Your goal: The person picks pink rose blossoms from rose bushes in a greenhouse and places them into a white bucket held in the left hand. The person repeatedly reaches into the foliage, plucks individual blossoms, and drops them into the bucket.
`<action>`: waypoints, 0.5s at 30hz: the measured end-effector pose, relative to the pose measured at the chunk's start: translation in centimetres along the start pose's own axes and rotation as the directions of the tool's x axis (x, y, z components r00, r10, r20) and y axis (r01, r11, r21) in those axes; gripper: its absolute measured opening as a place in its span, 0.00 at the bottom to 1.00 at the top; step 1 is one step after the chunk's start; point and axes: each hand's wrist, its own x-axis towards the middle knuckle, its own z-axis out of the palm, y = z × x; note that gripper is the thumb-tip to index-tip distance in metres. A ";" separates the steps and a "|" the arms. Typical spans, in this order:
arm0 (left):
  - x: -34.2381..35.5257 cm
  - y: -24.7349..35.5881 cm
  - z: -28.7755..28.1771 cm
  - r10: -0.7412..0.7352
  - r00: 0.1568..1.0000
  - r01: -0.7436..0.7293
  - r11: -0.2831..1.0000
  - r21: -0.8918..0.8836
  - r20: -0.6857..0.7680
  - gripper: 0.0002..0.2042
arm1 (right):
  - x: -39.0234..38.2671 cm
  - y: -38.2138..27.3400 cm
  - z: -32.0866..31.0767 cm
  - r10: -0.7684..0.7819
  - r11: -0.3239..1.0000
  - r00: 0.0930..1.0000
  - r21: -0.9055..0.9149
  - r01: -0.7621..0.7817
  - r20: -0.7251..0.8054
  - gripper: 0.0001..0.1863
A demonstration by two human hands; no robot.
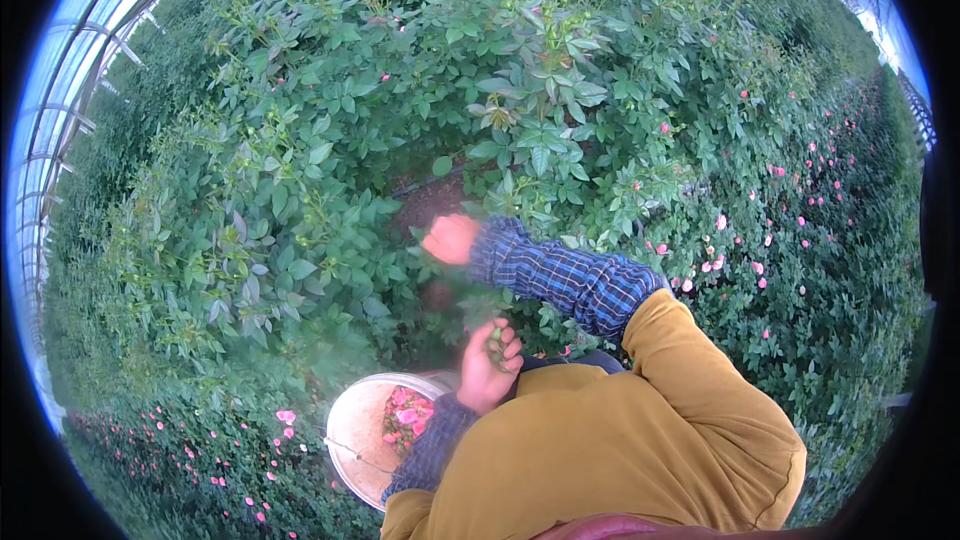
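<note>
"Rose bushes (290, 210) are crowding all round the bucket (350, 420), and a pale greenhouse frame (100, 28) is curving up far to its left. How is that bucket being carried?"

"I'm guessing its wire handle (365, 458) is hanging over the left forearm, leaving both hands free. The left sleeve (440, 440) is crossing the bucket's right edge and covering where the wire is ending, so I'm only supposing."

"And the pink flowers (408, 412)?"

"They're lying inside the bucket, bunching toward its right side, probably because it's tilting that way. The sleeve is hiding some, so I'm not counting them."

"What are the hands doing?"

"They're hovering apart. Just right of the bucket's rim, the left hand (488, 370) is curling its fingers round a green sprig (495, 342), perhaps holding it there because the bucket is sitting so near. The right hand (450, 240) is hovering above and to the right of the bucket, beside a bare patch of soil (428, 205). It's blurring, so I'm not making out whether it's gripping anything."

"What else is getting lost?"

"Leaves between the hands are smearing, the person's body is blocking the ground to the bucket's right, and the view's dark round rim is cutting off the farther rows."
</note>
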 end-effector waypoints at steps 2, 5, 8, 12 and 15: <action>0.4 -0.9 0.1 0.008 1.000 -0.008 1.000 0.014 -0.002 0.06 | -0.9 -1.9 -2.8 0.054 0.810 0.984 0.569 -0.142 0.170 0.16; 0.7 -1.6 0.3 0.054 0.998 -0.054 0.999 0.004 0.025 0.05 | -5.3 -2.7 -10.5 0.017 0.169 0.960 0.946 -0.278 0.279 0.09; 1.0 -2.5 0.3 0.090 0.996 -0.090 0.996 -0.017 0.017 0.06 | -6.8 -0.3 -19.2 0.061 -0.092 0.998 0.995 0.039 -0.033 0.10; 1.3 -3.7 0.0 0.070 0.998 -0.070 0.998 -0.006 0.009 0.06 | -5.0 4.0 -23.9 0.422 0.262 0.887 0.962 0.077 -0.186 0.09; 1.3 -4.4 -0.3 0.047 0.999 -0.047 0.999 -0.009 0.002 0.06 | -0.5 6.4 -24.2 0.139 0.927 0.699 0.340 0.157 -0.701 0.13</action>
